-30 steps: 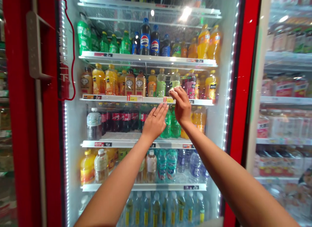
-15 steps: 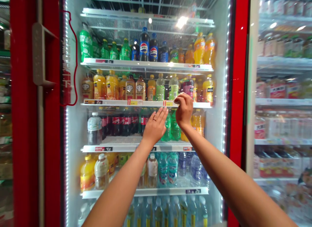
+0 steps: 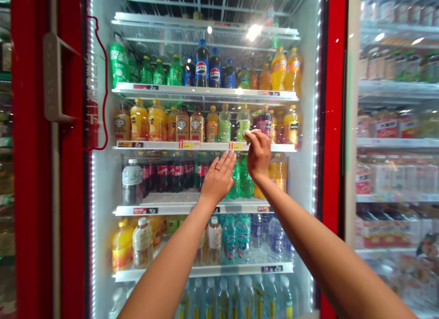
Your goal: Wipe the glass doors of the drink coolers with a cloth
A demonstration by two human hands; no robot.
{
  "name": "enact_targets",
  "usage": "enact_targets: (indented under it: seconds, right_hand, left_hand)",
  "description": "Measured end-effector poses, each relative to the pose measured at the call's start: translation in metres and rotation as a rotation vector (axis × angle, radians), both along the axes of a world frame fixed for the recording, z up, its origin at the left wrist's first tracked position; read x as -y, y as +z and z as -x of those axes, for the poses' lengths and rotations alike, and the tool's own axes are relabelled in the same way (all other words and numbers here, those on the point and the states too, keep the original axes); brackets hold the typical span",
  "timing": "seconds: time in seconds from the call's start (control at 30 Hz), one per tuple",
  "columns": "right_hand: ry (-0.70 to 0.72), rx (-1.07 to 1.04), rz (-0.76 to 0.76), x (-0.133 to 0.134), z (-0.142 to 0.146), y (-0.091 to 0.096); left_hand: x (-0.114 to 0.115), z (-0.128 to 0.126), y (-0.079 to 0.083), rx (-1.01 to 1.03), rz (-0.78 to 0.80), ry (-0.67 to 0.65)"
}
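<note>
My left hand [image 3: 218,176] is stretched out flat, fingers together and a ring on one of them. It lies over the view of the drinks cooler [image 3: 206,146], its fingertips just under a yellow price tag [image 3: 237,146]. Higher and to the right, my right hand [image 3: 259,153] is bent at the wrist with its fingers curled closed. A small pale edge shows at its fingertips, too small to name. Reflections and a red printed outline [image 3: 105,81] suggest a glass pane in front of the bottles; whether either hand touches it I cannot tell.
Behind my hands stand shelves of bottles: pepsi bottles [image 3: 201,65], orange juice bottles [image 3: 139,120] and water bottles [image 3: 222,300]. A grey door handle [image 3: 53,77] is on the red frame [image 3: 70,195] at left. Another stocked cooler [image 3: 394,143] stands at right.
The view has shifted very slightly. A pale edge shows more clearly at my right fingertips. My left hand stays nearly still.
</note>
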State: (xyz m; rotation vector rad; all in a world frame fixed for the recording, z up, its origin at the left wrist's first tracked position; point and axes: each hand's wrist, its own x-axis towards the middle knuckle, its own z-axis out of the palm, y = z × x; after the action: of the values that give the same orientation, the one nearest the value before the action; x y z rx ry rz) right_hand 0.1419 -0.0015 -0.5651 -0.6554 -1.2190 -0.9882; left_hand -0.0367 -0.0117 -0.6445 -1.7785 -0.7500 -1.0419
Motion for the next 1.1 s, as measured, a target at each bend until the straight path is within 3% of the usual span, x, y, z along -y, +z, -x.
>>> enact_targets:
  seconds: [0.1,0.27,0.5,0.57,0.67,0.87,0.97,1.1]
  right_hand:
    - [0.036,-0.055,-0.021,-0.001,-0.001,0.002]
    - [0.033,0.034,0.057,0.005,-0.005,-0.003]
    - [-0.043,0.379,0.203,0.023,-0.048,-0.041]
    - [-0.034,0.391,0.193,0.025,-0.057,-0.046]
    - [-0.004,0.314,0.138,0.024,-0.057,-0.035]
    - [0.025,0.199,0.09,0.022,-0.03,0.012]
    - [0.005,0.236,0.102,0.028,-0.021,0.012]
    - [-0.03,0.322,0.18,0.035,-0.03,-0.006]
  left_hand:
    - [0.0,0.0,0.0,0.002,-0.018,-0.001]
    - [0.001,0.0,0.0,0.0,-0.017,-0.007]
    - [0.002,0.0,-0.001,-0.001,-0.013,-0.005]
    - [0.001,-0.001,-0.001,0.002,-0.018,-0.007]
    - [0.001,-0.001,-0.001,0.006,-0.042,0.002]
    - [0.0,-0.001,-0.002,-0.005,-0.057,0.024]
    - [0.001,-0.001,-0.002,-0.003,-0.034,0.014]
    - [0.002,-0.001,-0.002,0.001,0.016,-0.031]
